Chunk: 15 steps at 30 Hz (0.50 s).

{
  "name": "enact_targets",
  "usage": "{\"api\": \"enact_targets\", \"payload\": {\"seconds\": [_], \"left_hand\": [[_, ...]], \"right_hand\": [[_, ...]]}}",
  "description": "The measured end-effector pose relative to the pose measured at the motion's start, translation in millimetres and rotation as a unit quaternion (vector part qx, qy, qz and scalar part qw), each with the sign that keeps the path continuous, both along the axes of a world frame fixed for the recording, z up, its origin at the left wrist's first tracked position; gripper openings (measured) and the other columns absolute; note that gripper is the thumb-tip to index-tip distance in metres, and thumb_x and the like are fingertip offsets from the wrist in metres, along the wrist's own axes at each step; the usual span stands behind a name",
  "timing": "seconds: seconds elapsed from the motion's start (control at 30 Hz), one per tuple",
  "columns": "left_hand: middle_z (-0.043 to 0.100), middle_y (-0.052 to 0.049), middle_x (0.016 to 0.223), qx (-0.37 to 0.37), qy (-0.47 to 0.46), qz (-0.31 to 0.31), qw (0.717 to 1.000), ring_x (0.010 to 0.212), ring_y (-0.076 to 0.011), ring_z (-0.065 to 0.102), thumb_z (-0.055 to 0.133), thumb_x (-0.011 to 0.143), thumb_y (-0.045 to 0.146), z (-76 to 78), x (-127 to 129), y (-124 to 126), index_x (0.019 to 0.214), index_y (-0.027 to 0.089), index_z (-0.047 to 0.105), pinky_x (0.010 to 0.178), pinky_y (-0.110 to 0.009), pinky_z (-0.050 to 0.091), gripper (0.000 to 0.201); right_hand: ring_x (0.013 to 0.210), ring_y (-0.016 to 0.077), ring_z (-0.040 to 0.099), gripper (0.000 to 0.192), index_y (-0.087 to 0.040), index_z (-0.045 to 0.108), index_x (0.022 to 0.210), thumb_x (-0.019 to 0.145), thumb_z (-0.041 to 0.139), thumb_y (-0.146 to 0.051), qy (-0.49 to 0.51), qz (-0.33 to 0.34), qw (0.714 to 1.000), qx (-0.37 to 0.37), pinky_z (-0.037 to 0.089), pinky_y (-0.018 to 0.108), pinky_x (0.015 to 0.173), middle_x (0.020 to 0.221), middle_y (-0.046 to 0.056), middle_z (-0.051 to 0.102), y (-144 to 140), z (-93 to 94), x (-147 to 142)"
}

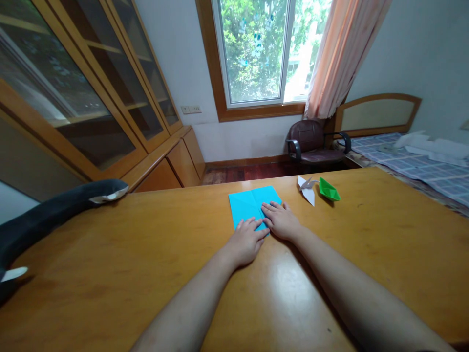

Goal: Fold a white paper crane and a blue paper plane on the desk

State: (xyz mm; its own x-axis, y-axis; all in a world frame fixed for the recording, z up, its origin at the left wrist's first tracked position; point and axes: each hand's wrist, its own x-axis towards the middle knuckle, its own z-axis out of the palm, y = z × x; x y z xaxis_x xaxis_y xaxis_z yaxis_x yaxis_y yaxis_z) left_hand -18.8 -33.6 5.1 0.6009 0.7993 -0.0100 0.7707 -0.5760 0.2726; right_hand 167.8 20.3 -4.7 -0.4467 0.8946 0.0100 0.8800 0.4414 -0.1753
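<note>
A sheet of blue paper lies on the wooden table, with crease lines running across it. My left hand rests on its near edge, fingers stretched out and pointing to the right. Flat on the right part of the sheet is my right hand, its fingers spread toward the left. The two hands nearly meet at the near edge, and they hide part of the paper there. To the right of the sheet sit a folded white paper crane and a green paper boat.
The wooden table spreads out to both sides. At its left lies a dark stuffed toy with white patches. Beyond the far edge stand a brown armchair and a bed. A glass-fronted cabinet lines the left wall.
</note>
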Motion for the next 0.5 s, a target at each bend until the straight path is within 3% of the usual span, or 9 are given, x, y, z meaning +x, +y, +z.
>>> {"api": "enact_targets", "payload": {"seconds": [0.5], "left_hand": [[0.038,-0.004,0.151,-0.017,-0.005,-0.004,1.000,0.139,-0.0330,0.030,0.034,0.098,0.037,3.3,-0.2,-0.1,0.133,0.037,0.053,0.112,-0.061,0.020,0.040]], "right_hand": [[0.141,0.0327,0.026,0.054,-0.023,0.040,0.145,0.097,0.031,-0.044,-0.001,0.001,1.000,-0.005,0.019,0.066,0.108,0.154,0.007,0.032,0.9,-1.8,1.0]]}}
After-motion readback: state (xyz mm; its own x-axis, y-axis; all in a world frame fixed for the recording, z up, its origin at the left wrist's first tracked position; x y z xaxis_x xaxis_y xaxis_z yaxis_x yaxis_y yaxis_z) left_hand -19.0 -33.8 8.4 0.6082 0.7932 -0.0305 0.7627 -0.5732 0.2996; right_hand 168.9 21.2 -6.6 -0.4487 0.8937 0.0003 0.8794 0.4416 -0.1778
